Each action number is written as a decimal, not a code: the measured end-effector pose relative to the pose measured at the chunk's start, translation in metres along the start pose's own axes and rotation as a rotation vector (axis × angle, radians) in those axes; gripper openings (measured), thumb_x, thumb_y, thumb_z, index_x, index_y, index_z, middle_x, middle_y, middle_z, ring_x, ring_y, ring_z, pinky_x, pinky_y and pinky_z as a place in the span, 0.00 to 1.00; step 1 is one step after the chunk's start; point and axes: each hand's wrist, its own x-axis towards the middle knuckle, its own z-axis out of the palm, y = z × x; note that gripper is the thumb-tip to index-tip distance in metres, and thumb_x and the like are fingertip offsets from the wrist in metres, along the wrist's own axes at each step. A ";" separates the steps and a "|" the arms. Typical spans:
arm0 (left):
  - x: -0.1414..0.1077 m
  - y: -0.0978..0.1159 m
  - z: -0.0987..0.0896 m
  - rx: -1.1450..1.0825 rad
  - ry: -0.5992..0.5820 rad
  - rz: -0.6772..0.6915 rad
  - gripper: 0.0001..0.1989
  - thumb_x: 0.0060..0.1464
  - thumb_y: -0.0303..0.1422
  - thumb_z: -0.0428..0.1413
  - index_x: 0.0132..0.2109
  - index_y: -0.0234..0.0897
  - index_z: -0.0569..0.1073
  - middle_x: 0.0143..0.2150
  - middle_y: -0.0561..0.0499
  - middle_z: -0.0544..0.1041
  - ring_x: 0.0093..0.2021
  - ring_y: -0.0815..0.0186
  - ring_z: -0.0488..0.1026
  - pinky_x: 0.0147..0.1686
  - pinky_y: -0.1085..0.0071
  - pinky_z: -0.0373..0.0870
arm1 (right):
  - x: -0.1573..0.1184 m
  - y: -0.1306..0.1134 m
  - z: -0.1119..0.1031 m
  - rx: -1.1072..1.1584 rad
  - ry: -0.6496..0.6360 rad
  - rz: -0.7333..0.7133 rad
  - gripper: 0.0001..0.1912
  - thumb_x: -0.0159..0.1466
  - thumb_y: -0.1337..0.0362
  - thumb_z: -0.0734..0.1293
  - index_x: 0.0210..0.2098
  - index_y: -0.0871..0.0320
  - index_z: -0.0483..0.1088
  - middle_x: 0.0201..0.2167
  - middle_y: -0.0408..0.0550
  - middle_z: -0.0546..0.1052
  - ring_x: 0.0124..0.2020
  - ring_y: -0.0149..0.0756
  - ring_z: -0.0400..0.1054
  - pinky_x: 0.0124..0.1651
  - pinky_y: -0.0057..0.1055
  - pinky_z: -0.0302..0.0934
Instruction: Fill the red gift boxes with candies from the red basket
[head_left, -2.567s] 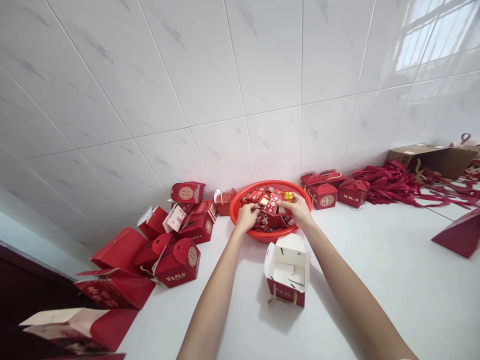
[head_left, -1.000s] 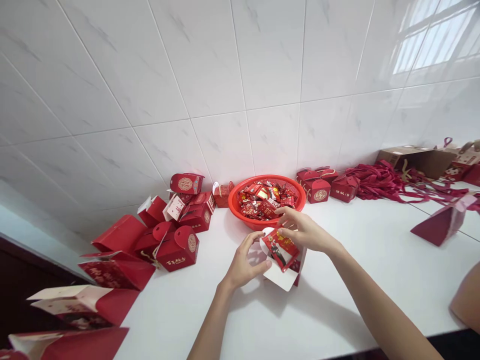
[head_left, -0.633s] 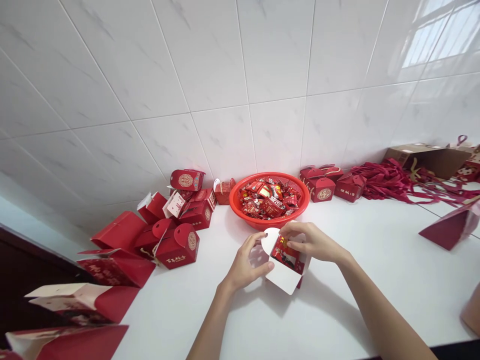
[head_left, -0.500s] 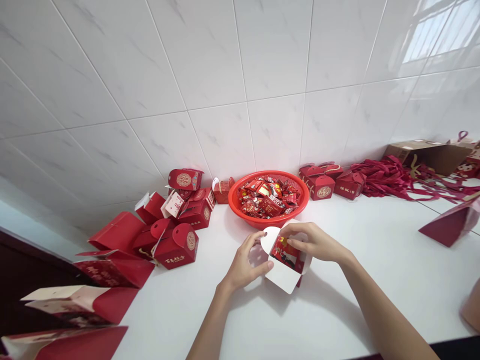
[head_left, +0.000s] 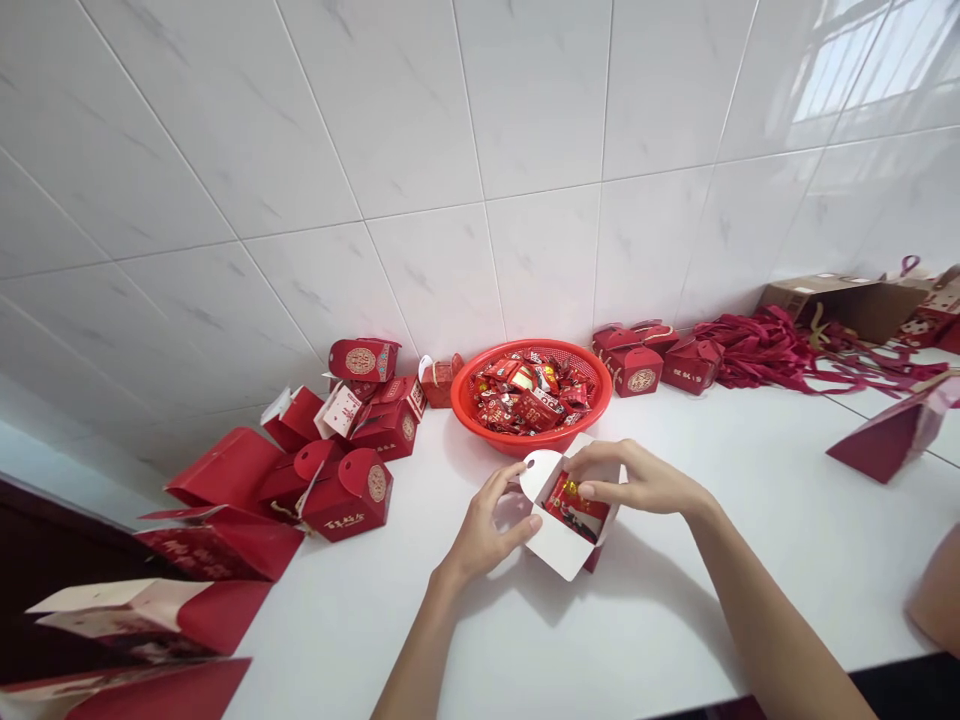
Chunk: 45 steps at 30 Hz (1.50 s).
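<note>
A small gift box [head_left: 564,545] stands on the white table in front of me, its white-lined flaps spread apart. Inside it lies a red packet [head_left: 574,505] with gold and black print. My left hand [head_left: 487,525] grips the box from the left, fingers at the rounded flap with a hole and thumb by the near flap. My right hand [head_left: 637,480] reaches over the right side, fingers bent into the opening and thumb on the packet. Some of its fingertips are hidden behind the box wall. Just behind the box is a red plastic basket [head_left: 531,441] of red-wrapped candies [head_left: 540,408].
Closed red boxes [head_left: 349,495] cluster at left, with open red boxes [head_left: 225,545] nearer me. More red boxes [head_left: 637,370], a heap of dark red ribbons [head_left: 757,345] and a cardboard box [head_left: 817,290] line the tiled wall. Part of another person [head_left: 934,605] shows at right.
The view has shifted slightly. Both hands stay at the box; my right fingers have moved a little over the opening, and the packet sits slightly deeper.
</note>
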 end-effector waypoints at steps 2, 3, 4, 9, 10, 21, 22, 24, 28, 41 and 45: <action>0.000 0.000 0.002 -0.005 0.015 0.014 0.29 0.57 0.43 0.59 0.63 0.40 0.65 0.60 0.40 0.71 0.55 0.53 0.72 0.55 0.56 0.71 | -0.008 0.004 -0.013 0.005 0.064 -0.002 0.23 0.62 0.46 0.69 0.50 0.54 0.75 0.51 0.50 0.77 0.51 0.46 0.71 0.55 0.40 0.65; 0.000 0.000 0.002 -0.004 0.021 0.021 0.29 0.58 0.44 0.58 0.63 0.40 0.65 0.60 0.40 0.71 0.55 0.53 0.72 0.56 0.56 0.71 | -0.011 0.006 -0.018 -0.009 0.087 0.009 0.27 0.60 0.45 0.71 0.52 0.54 0.74 0.54 0.51 0.76 0.54 0.49 0.69 0.58 0.43 0.63; 0.000 0.000 0.003 -0.004 0.023 0.027 0.29 0.58 0.45 0.57 0.63 0.39 0.65 0.60 0.40 0.72 0.56 0.53 0.72 0.56 0.55 0.70 | -0.015 0.008 -0.023 -0.025 0.109 0.025 0.30 0.58 0.45 0.73 0.54 0.53 0.73 0.56 0.52 0.74 0.57 0.51 0.67 0.60 0.45 0.62; -0.002 0.000 -0.001 -0.065 -0.016 0.064 0.35 0.57 0.55 0.54 0.64 0.38 0.65 0.62 0.38 0.70 0.58 0.50 0.70 0.58 0.54 0.68 | -0.023 0.012 -0.029 -0.045 0.196 0.107 0.34 0.55 0.45 0.75 0.57 0.53 0.71 0.57 0.54 0.73 0.58 0.53 0.66 0.62 0.51 0.60; -0.002 0.000 -0.002 -0.089 -0.032 0.089 0.36 0.56 0.56 0.54 0.64 0.39 0.65 0.63 0.39 0.69 0.59 0.48 0.69 0.59 0.53 0.66 | -0.023 0.011 -0.028 -0.025 0.171 0.110 0.34 0.55 0.45 0.75 0.57 0.54 0.71 0.56 0.54 0.74 0.57 0.53 0.67 0.61 0.50 0.61; -0.002 -0.002 0.036 -0.065 0.182 0.014 0.35 0.58 0.42 0.59 0.68 0.40 0.58 0.65 0.40 0.67 0.65 0.52 0.65 0.62 0.54 0.64 | -0.009 0.020 -0.007 0.155 -0.166 0.016 0.37 0.50 0.49 0.79 0.57 0.54 0.72 0.55 0.54 0.76 0.57 0.50 0.69 0.61 0.46 0.62; -0.002 -0.001 0.038 -0.053 0.189 0.020 0.33 0.57 0.41 0.59 0.67 0.40 0.60 0.66 0.40 0.67 0.66 0.52 0.64 0.63 0.55 0.63 | -0.007 0.021 -0.004 0.175 -0.148 0.015 0.36 0.51 0.49 0.79 0.57 0.53 0.72 0.55 0.53 0.76 0.57 0.50 0.69 0.61 0.46 0.62; -0.001 -0.001 0.039 -0.038 0.196 0.042 0.29 0.58 0.40 0.59 0.64 0.40 0.64 0.64 0.40 0.69 0.64 0.53 0.66 0.62 0.56 0.65 | -0.002 0.023 0.003 0.216 -0.080 0.019 0.34 0.52 0.50 0.78 0.56 0.53 0.72 0.54 0.53 0.75 0.56 0.49 0.69 0.60 0.46 0.63; -0.001 0.000 0.033 0.012 0.200 0.112 0.19 0.59 0.38 0.57 0.56 0.40 0.73 0.55 0.42 0.75 0.56 0.55 0.72 0.57 0.57 0.70 | 0.007 0.025 0.018 0.229 0.052 0.045 0.33 0.53 0.52 0.77 0.56 0.53 0.71 0.57 0.52 0.73 0.55 0.47 0.69 0.60 0.46 0.63; -0.002 0.010 0.039 0.076 0.089 0.072 0.24 0.52 0.42 0.62 0.55 0.40 0.73 0.57 0.40 0.71 0.56 0.51 0.70 0.56 0.54 0.69 | 0.007 0.032 0.022 0.089 -0.010 0.169 0.41 0.54 0.46 0.75 0.62 0.55 0.66 0.59 0.54 0.71 0.58 0.50 0.66 0.60 0.44 0.62; 0.001 0.006 0.031 0.030 0.087 0.024 0.21 0.55 0.39 0.59 0.55 0.41 0.75 0.59 0.41 0.70 0.59 0.51 0.68 0.60 0.54 0.66 | 0.005 0.040 0.017 0.053 0.037 0.234 0.39 0.57 0.43 0.72 0.60 0.56 0.67 0.49 0.53 0.77 0.46 0.45 0.72 0.48 0.41 0.68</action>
